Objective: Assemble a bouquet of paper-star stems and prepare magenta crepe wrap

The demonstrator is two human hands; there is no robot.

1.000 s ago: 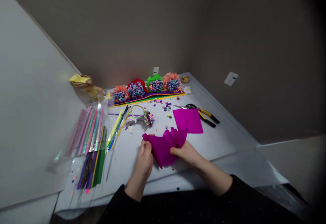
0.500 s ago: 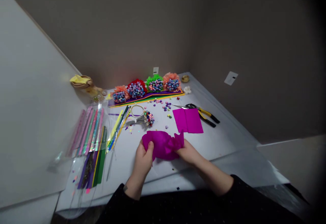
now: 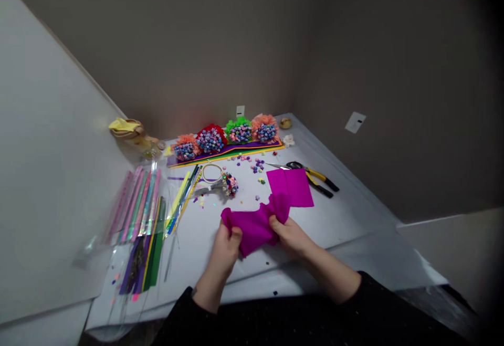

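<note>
Both hands grip a crumpled piece of magenta crepe paper [image 3: 255,225] just above the white table [image 3: 354,220]. My left hand [image 3: 224,251] pinches its left end and my right hand [image 3: 289,236] pinches its right side, fingers closed on the paper. A flat folded magenta sheet [image 3: 291,186] lies on the table just beyond the right hand.
Scissors and yellow-handled pliers [image 3: 311,174] lie behind the flat sheet. Several paper flower bundles [image 3: 226,137] line the back edge. A small beaded bundle [image 3: 229,183] and a ring [image 3: 211,171] sit mid-table. Coloured paper strips in clear sleeves [image 3: 144,215] cover the left. Small paper stars are scattered about.
The hands have kept working the magenta paper: it was bunched into a lump half a second ago and is now pulled wider between them, its right end raised toward the flat sheet.
</note>
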